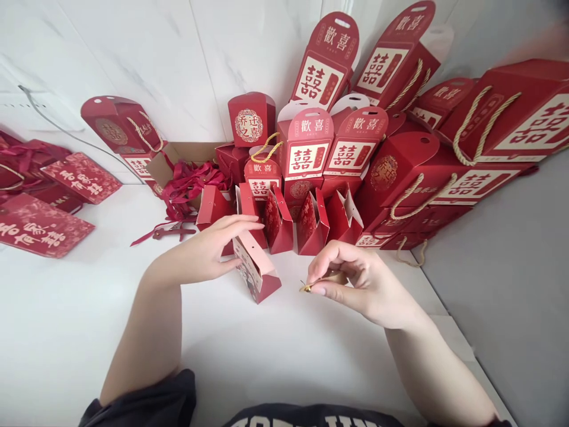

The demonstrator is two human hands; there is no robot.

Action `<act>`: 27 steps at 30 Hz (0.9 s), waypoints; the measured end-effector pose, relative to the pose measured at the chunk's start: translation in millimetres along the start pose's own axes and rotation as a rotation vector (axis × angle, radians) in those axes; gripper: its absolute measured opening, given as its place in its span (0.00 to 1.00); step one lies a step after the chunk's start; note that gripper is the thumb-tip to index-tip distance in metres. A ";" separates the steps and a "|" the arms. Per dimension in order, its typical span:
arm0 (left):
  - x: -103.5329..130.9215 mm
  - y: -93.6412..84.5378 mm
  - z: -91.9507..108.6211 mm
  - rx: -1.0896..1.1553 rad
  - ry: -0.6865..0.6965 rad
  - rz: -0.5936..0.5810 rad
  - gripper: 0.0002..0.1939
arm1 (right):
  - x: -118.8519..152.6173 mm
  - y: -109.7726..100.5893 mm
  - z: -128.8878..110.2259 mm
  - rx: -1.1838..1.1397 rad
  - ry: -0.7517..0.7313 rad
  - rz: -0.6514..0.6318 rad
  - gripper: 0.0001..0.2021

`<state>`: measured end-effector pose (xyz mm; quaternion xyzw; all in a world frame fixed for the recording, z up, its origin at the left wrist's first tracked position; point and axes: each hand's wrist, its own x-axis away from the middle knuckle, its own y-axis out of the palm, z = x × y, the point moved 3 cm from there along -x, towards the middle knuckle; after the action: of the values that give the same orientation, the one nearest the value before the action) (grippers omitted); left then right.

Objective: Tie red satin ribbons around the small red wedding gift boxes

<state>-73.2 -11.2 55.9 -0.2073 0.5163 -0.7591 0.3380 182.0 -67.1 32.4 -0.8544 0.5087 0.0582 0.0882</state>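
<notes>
My left hand (208,246) is at a small red-and-white paper gift box (255,267), which stands on the white table with its top narrowed to an edge. The thumb lies against the box's printed side and the straight fingers reach over its top. To the right of this box, my right hand (351,281) pinches a small gold-coloured strip (336,277) with a shiny end; its exact kind I cannot make out. Just behind both hands stands a row of small red gift boxes (278,222), several with slits along their tops.
Larger red boxes with gold rope handles (413,172) are stacked at the back right. A cardboard box (178,157) holds tangled dark red ribbons (195,184). Flat-topped red boxes (48,225) sit at the left. A white tiled wall (133,53) stands behind.
</notes>
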 end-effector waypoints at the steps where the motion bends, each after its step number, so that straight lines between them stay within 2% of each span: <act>1: -1.9 2.6 -2.0 0.010 -0.028 0.005 0.31 | -1.0 0.7 1.0 0.064 -0.007 -0.002 0.05; 4: -7.0 7.5 1.9 0.056 -0.053 0.023 0.27 | -3.2 6.1 0.9 0.250 -0.076 -0.133 0.01; 7: -10.3 7.8 11.7 0.108 0.024 0.029 0.18 | 0.5 15.6 -3.6 0.409 -0.222 -0.370 0.05; 9: -11.3 7.9 17.6 0.153 0.079 0.016 0.11 | 5.8 23.2 -7.7 0.504 -0.337 -0.463 0.06; 11: -11.2 7.7 22.7 0.157 0.084 0.038 0.10 | 11.3 32.5 -11.7 0.631 -0.450 -0.470 0.08; 14: -8.2 7.3 33.1 0.091 0.070 0.138 0.13 | 17.3 48.0 -14.9 0.906 -0.563 -0.392 0.10; 17: -2.8 8.2 45.5 0.074 0.137 0.249 0.09 | 20.0 59.3 -14.9 1.107 -0.583 -0.371 0.12; 20: 0.0 10.0 51.4 0.075 0.177 0.317 0.10 | 22.6 64.0 -14.2 1.156 -0.583 -0.454 0.11; 24: -5.2 13.0 47.8 0.100 0.131 0.269 0.12 | 25.5 65.8 -13.7 1.138 -0.598 -0.534 0.12; 27: -14.0 18.4 41.1 0.170 0.155 0.128 0.12 | 25.3 63.2 -13.8 1.116 -0.556 -0.538 0.11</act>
<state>-30.9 -31.9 55.0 -0.0851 0.4867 -0.7909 0.3610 138.6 -121.2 35.3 -0.7310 0.1907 -0.0194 0.6549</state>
